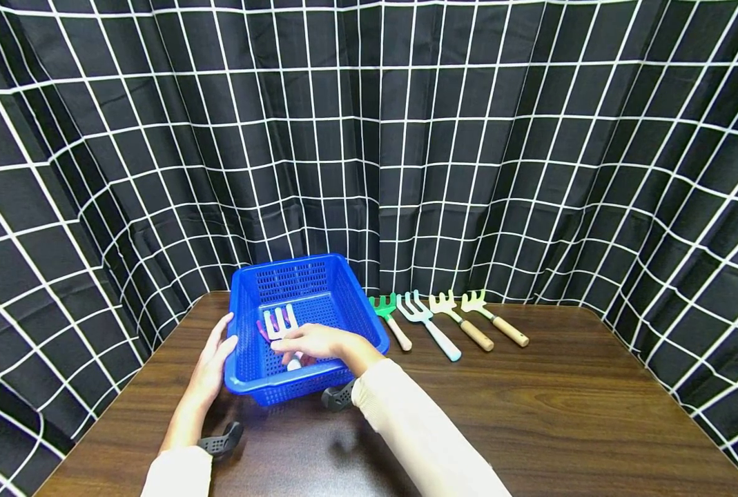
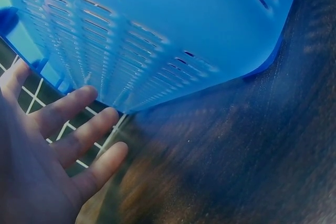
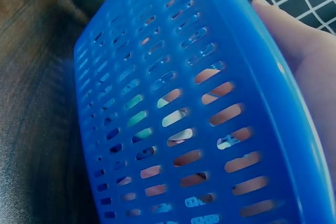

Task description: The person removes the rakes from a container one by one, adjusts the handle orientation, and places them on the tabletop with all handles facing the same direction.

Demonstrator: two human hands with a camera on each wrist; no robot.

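A blue plastic basket point(image 1: 309, 381) stands on the table, a little tilted. My left hand point(image 1: 208, 366) is at its left rim, thumb at the edge; in the left wrist view that hand's fingers point(image 2: 79, 140) are spread and nearly straight beside the slotted wall. Inside the basket, my right hand point(image 1: 315, 342) holds a white garden hand fork point(image 1: 279, 321) by its handle, tines pointing away. Something purple point(image 1: 261, 330) lies beneath that fork, mostly hidden. In the right wrist view, the basket's wall point(image 3: 173, 77) covers the fingers, which show only through its slots.
Right of the basket lie a green fork point(image 1: 384, 306), a white and light-blue fork point(image 1: 431, 324) and two pale-green forks with wooden handles point(image 1: 477, 336) in a row. A black and white grid curtain point(image 1: 406, 138) hangs behind the brown table point(image 1: 561, 400).
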